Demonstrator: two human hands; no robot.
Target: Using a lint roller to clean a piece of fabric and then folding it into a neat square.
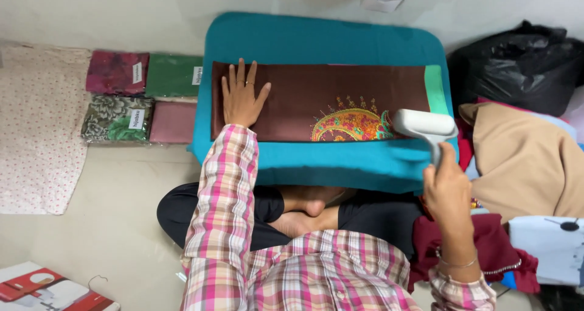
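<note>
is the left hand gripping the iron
No, the left hand lies flat on the brown cloth, while the right hand holds the white iron.

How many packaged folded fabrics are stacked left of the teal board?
4, in a two-by-two block: magenta packet top left, green packet top right, floral packet bottom left, pink packet bottom right. Others may lie underneath.

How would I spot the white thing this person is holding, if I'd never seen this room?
Find the teal padded board on the floor, with a brown embroidered cloth on it. At the cloth's right end, the right hand grips a white handheld iron. It is the only white object on the board.
</note>
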